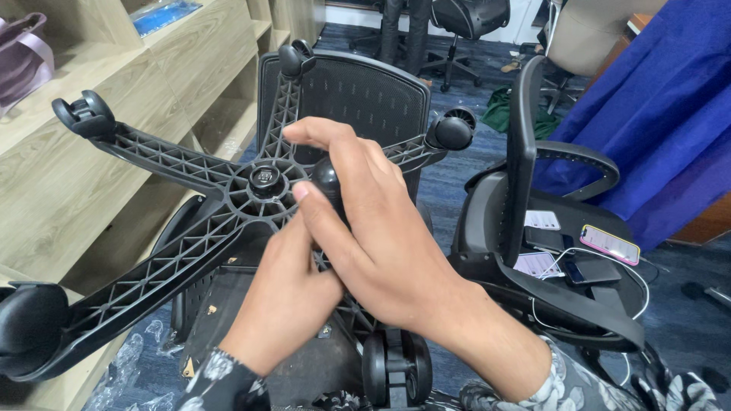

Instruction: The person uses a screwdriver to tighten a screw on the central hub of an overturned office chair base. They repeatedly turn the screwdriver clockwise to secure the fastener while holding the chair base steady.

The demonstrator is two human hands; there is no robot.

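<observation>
- Five-armed black plastic chair base [190,221], turned underside up so that its ribbed webbing and the hub [264,176] face the camera; held this way, the caster sockets at the arm tips are within reach.
- Right hand [373,236]: fingers curled around a rounded black part [329,183], apparently a caster, just right of the hub; the thumb presses across its front. The grip is closed on that part.
- Left hand [285,293]: tucked under the right, fingers bunched against the base arm below the same part (what it pinches is hidden by the right hand, so whether it grips anything cannot be told).
- Casters are already seated at the far arm tips: upper left [84,114], top [295,57], upper right [451,131]; a larger one sits at the lower-left tip [30,323], and a twin-wheel caster [396,369] at the near tip.
- Behind the base, a mesh chair back [358,95] stands upright, and the base seems to lean on it.
- At right, a black office chair [525,213] carries two phones [609,243] and cards on its seat.
- Room: blue carpeted floor [678,320] with crumpled clear wrapping [133,358] near the lower left; pale wooden shelving [91,175] along the left; a blue curtain [655,99] at the right; more office chairs [464,23] farther back.
</observation>
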